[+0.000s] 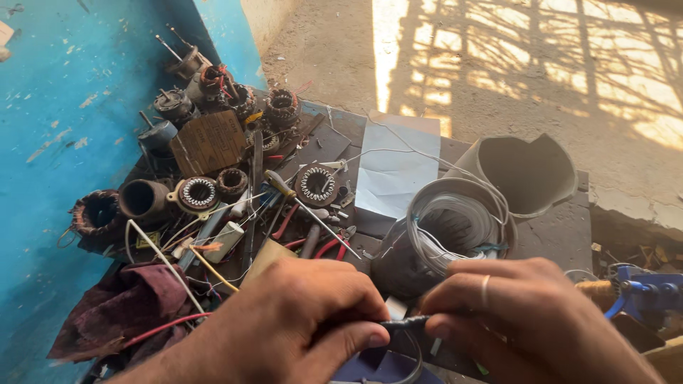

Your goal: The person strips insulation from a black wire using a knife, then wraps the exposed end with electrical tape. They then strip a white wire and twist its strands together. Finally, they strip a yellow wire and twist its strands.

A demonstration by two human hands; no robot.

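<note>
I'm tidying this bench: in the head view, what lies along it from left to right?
Maroon rag → left hand → coil of white wire → right hand → blue tool.

The black sleeve's (404,323) ends vanish under both hands' fingers (370,340).

Daylight scene, uneven exposure: strong low sun enters from the upper right and lays a lattice of bright, near blown-out patches and barred shadows across the ground (541,64), while the workbench (555,227) and blue wall (64,128) sit in soft open shade with no hard glare. Focus is fair on the motor parts (213,107) at centre; the left hand (299,327) and right hand (526,320) at the bottom edge look slightly soft, and lines bow mildly toward the frame edges
</note>
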